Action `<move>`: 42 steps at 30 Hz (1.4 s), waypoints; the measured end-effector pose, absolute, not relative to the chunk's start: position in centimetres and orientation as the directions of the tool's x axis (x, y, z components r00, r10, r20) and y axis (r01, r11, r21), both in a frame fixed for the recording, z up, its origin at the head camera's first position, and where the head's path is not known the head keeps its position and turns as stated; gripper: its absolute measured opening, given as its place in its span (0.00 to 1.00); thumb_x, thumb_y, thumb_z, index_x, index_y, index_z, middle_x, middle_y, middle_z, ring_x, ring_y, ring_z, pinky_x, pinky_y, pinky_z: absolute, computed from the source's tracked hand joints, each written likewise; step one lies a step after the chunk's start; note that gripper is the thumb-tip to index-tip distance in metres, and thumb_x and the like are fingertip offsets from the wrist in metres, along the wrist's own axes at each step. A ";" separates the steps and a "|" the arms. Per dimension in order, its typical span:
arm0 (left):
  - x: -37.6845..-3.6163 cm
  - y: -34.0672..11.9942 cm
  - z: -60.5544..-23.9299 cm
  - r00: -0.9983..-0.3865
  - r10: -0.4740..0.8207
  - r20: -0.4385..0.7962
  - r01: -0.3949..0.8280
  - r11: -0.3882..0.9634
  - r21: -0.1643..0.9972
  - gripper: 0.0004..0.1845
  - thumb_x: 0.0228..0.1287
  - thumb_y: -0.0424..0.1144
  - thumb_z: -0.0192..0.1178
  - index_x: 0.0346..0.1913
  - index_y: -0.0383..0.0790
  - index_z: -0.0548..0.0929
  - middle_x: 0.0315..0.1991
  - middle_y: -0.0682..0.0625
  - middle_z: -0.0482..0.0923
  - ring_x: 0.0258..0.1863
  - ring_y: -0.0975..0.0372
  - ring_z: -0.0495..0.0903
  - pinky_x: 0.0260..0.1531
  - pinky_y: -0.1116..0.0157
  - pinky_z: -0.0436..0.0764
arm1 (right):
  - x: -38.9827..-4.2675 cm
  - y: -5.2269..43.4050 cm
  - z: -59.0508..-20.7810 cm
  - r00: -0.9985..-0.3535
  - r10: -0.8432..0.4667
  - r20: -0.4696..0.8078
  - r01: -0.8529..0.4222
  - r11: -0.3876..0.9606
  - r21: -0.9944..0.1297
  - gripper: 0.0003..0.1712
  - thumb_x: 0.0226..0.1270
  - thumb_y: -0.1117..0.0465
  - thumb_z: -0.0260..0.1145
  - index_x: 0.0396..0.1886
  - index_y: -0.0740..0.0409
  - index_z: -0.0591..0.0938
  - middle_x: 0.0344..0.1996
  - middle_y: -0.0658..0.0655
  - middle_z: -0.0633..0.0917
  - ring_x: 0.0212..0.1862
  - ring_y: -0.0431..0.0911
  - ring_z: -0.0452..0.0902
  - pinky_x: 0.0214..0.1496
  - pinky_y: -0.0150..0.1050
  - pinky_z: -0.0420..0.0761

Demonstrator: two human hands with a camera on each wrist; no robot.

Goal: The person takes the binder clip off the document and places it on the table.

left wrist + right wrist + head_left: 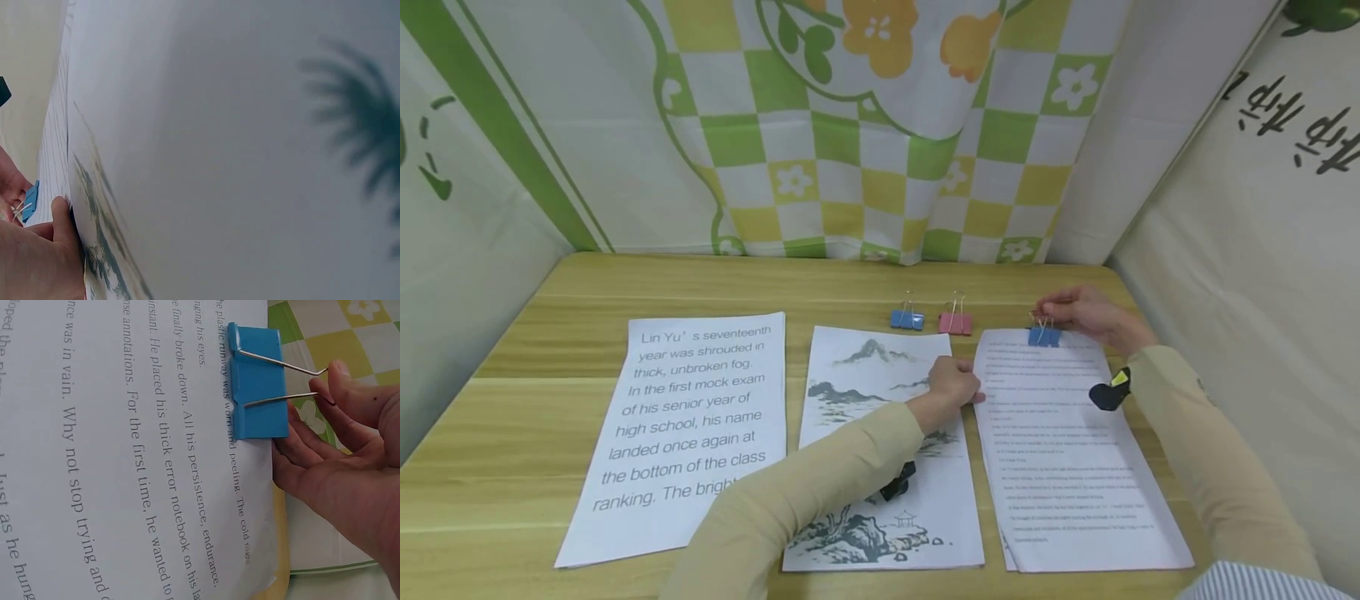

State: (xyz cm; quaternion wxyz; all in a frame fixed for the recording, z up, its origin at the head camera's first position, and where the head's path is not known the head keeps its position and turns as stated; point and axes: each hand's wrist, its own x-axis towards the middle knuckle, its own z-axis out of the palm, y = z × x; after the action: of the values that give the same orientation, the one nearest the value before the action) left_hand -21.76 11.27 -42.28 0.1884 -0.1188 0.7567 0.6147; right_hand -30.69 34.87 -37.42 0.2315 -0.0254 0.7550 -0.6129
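A blue binder clip [259,381] sits on the top edge of the right-hand stack of printed paper [1060,467]. My right hand [1086,317] pinches the clip's wire handles at their ends. In the right wrist view its thumb lies at the handle tips, and other fingers reach behind the clip. My left hand [953,385] grips the left edge of that same stack, partway down from the top. Its wrist crosses over the ink landscape sheet [895,467]. In the left wrist view a digit [61,219] of that hand lies against the printed sheets' edge.
Another blue binder clip [907,320] and a pink binder clip [956,323] stand behind the landscape sheet. Large-print paper [692,417] lies at the left, partly under the left sleeve [805,483]. A checkered curtain [865,167] hangs behind the wooden table [512,400].
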 end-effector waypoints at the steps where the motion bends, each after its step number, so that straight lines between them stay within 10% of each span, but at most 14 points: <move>1: -21.8 11.3 -42.3 -0.899 0.052 -0.435 -0.415 0.218 0.883 0.20 0.57 0.24 0.54 0.55 0.31 0.78 0.52 0.40 0.79 0.25 0.64 0.84 0.29 0.73 0.83 | -30.7 34.8 -37.4 -0.895 -0.315 -0.316 0.249 0.235 -0.940 0.10 0.69 0.70 0.55 0.47 0.70 0.75 0.32 0.48 0.87 0.40 0.37 0.84 0.46 0.29 0.84; 22: -22.0 11.2 -42.1 -0.888 0.028 -0.460 -0.442 0.228 0.868 0.20 0.59 0.25 0.56 0.56 0.32 0.77 0.50 0.41 0.79 0.25 0.65 0.83 0.28 0.73 0.82 | -31.7 34.5 -37.1 -0.936 -0.222 -0.271 0.233 0.184 -0.955 0.07 0.70 0.66 0.55 0.33 0.53 0.78 0.29 0.44 0.87 0.37 0.35 0.83 0.44 0.25 0.83; 42: -21.6 11.5 -42.0 -0.884 0.023 -0.467 -0.453 0.203 0.868 0.20 0.59 0.24 0.56 0.56 0.31 0.77 0.49 0.39 0.80 0.26 0.64 0.83 0.27 0.72 0.83 | -32.4 32.8 -38.9 -0.957 -0.149 -0.249 0.166 0.420 -0.892 0.04 0.69 0.66 0.57 0.37 0.65 0.74 0.26 0.40 0.84 0.34 0.32 0.80 0.40 0.24 0.82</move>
State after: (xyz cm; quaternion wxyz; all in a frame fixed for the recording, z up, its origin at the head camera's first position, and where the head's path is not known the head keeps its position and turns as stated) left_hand -21.60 11.55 -42.04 0.1935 -0.1431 0.7510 0.6149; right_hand -32.39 32.79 -38.88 0.1466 0.0051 0.8297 -0.5387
